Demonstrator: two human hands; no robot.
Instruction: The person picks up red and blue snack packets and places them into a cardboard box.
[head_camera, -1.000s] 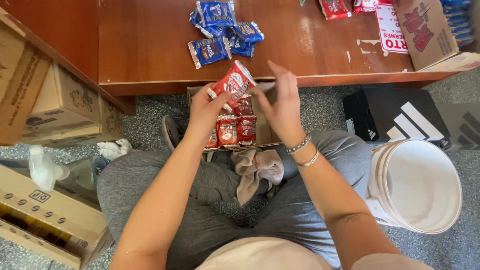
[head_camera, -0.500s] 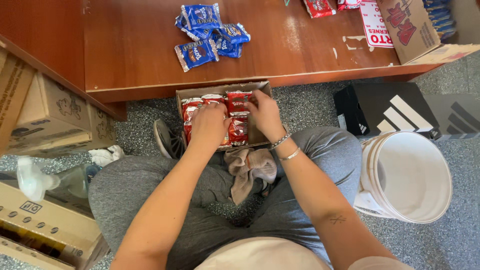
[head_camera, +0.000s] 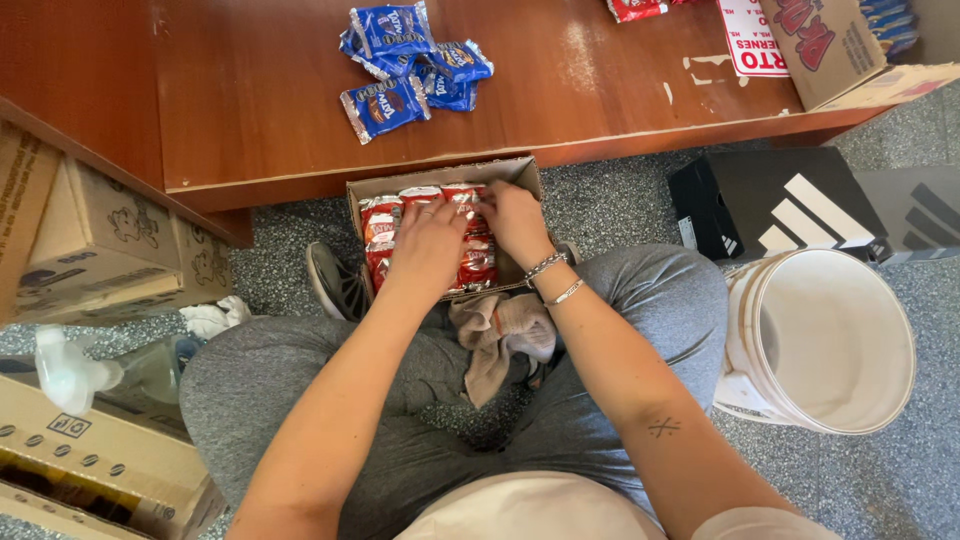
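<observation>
I sit cross-legged on the floor with a small open cardboard box (head_camera: 445, 176) between my knees. It holds rows of red snack packets (head_camera: 381, 222). My left hand (head_camera: 428, 245) lies flat on the packets in the middle of the box, fingers spread. My right hand (head_camera: 515, 222), with bracelets at the wrist, presses down on packets at the box's right side, fingers curled into them. Whether either hand grips a packet is hidden.
A low wooden table (head_camera: 260, 110) in front carries a heap of blue snack packets (head_camera: 410, 60) and a printed carton (head_camera: 830, 45). A white bucket (head_camera: 825, 340) and black shoebox (head_camera: 770, 205) are at my right. Cardboard cartons (head_camera: 100, 250) stand left; a beige cloth (head_camera: 495, 335) lies on my lap.
A second ago both hands held a red packet up above the box. They have since come down into the box and now rest on the packets.
</observation>
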